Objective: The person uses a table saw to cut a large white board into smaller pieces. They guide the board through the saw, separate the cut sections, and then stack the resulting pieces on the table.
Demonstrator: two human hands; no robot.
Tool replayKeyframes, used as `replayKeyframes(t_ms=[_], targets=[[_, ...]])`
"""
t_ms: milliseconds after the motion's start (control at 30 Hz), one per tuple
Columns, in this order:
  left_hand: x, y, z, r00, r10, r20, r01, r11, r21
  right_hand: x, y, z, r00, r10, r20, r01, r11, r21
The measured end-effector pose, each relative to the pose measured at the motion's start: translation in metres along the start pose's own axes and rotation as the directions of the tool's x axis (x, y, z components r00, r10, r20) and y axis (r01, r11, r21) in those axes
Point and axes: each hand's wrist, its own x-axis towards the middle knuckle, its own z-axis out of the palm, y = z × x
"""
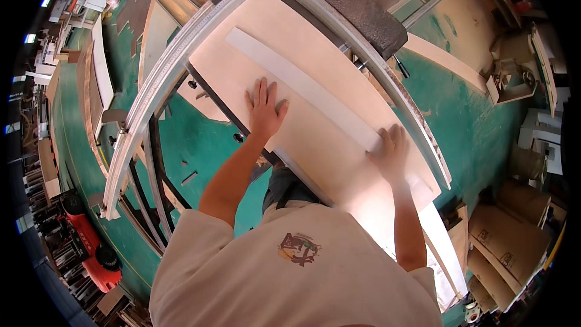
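A large pale wooden panel lies across a saw-like machine in front of me. Along its length runs a narrow whitish strip, set diagonally. My left hand rests flat on the panel, fingers spread, on the near side of the strip. At the strip's right end, my right hand presses down with its fingers stretched out, partly over the strip. Neither hand is wrapped round anything. Strong glare washes out the panel just below my right hand.
A metal fence with a scale borders the panel's left end. Along the far side runs a long metal rail, beside a dark machine block with lever handles. Boards lie on the green floor. A red machine stands lower left, cardboard at right.
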Motion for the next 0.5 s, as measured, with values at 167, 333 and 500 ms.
replayKeyframes(t_ms=[167, 333, 500], targets=[[-0.003, 0.0, 0.0, 1.0, 0.016, -0.011, -0.016, 1.0, 0.016, -0.004, 0.014, 0.01, 0.991, 0.045, -0.126, -0.043, 0.999, 0.016], [-0.007, -0.001, -0.001, 0.999, 0.029, -0.023, -0.029, 1.0, 0.01, 0.003, 0.018, 0.007, 0.973, 0.201, -0.112, -0.198, 0.98, 0.038], [-0.023, -0.005, -0.008, 0.999, 0.037, 0.019, -0.038, 0.999, 0.017, -0.009, 0.017, 0.008, 0.959, 0.258, -0.114, -0.251, 0.965, 0.073]])
